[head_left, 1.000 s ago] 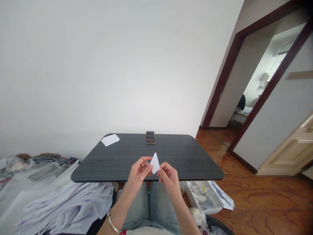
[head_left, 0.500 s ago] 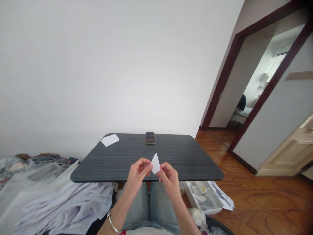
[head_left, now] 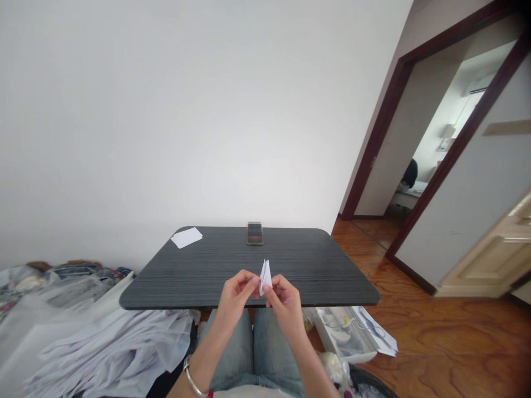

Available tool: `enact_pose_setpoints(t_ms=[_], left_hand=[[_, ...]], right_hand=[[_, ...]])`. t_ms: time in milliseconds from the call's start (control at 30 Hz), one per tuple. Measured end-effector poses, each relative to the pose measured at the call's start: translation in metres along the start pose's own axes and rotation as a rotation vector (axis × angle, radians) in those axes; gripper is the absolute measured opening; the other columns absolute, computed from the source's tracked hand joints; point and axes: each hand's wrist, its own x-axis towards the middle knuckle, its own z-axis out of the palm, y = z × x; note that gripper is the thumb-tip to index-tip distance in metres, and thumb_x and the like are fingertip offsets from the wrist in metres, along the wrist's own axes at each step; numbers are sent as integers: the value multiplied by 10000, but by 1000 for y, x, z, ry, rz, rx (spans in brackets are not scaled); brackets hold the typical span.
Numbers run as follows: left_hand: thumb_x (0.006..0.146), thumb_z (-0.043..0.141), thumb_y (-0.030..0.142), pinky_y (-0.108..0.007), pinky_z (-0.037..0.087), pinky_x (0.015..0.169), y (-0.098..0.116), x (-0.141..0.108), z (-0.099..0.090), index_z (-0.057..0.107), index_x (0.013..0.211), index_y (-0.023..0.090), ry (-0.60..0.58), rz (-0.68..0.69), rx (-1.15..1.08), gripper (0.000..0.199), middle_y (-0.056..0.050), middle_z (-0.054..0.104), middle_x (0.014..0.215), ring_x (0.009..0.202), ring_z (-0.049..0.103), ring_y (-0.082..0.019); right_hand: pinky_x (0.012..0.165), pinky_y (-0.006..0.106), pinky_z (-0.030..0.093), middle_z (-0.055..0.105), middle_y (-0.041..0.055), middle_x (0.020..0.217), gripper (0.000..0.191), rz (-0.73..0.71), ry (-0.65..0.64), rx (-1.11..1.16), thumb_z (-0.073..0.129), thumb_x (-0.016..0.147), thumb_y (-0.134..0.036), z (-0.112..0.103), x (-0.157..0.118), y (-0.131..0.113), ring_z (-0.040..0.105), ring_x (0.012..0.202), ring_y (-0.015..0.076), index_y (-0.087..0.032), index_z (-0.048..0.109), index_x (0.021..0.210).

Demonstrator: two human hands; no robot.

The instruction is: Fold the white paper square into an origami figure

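A small folded white paper (head_left: pixel 266 276) with its pointed tips upward is held above the near part of the dark table (head_left: pixel 199 276). My left hand (head_left: pixel 237 293) pinches its left edge between thumb and fingers. On the other side, my right hand (head_left: pixel 285 298) grips the lower right part, its thumb lying over the paper. The fingers behind the paper are partly hidden. Flat white paper sheets (head_left: pixel 186 237) lie at the table's back left corner. A phone (head_left: pixel 254 233) is at the middle of the back edge.
White cloth (head_left: pixel 120 348) is heaped left of the table, beside bagged things (head_left: pixel 62 282). Below the table's right side, an open white box (head_left: pixel 346 334) holds several items, with papers (head_left: pixel 375 331) next to it. A white wall stands behind the table.
The folded paper has turned and looks narrower, with a fold standing open between its tips. My right thumb has moved left onto its front; my left hand has shifted slightly.
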Motion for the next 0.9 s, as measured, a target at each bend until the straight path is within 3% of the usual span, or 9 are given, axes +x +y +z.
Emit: enact_pose_setpoints(t_ms=[267,433,633,767,900], left_hand=[[638,681,360,-227,417,593,-1,-1,1,536,723,144,-48,-42,-37,274,6,578,643,593,522,-109],[663,658,350,-222,418,589,-1,0,1,541,747,142,-17,30,-31,253,-13,573,752,638,527,-112],[669,663,287,-201,402,545,-4,1,0,497,715,156,57,63,-10,217,19,517,662,599,502,-102],[673,662,272,-204,411,553,-4,0,0,518,815,163,57,93,-39,231,25,518,667,587,509,-99],[675,659,278,-208,412,542,-1,-1,0,565,871,160,78,101,-20,247,30,515,640,556,507,-97]], right_hand=[[421,194,311,516,-36,545,258,5,-22,14,576,769,-389,-1,0,1,404,426,73,-177,495,647],[389,185,290,518,-34,563,277,5,-29,21,525,795,-422,0,0,-1,401,410,68,-175,518,671],[374,179,267,500,-26,542,333,15,-47,8,457,834,-442,-2,-1,3,405,407,65,-170,490,644],[370,176,276,488,-28,526,353,21,-67,19,436,846,-442,-2,-1,4,394,391,58,-167,483,629],[334,164,287,505,-21,618,275,-7,23,99,441,841,-445,-1,-1,1,472,439,82,-181,511,879]])
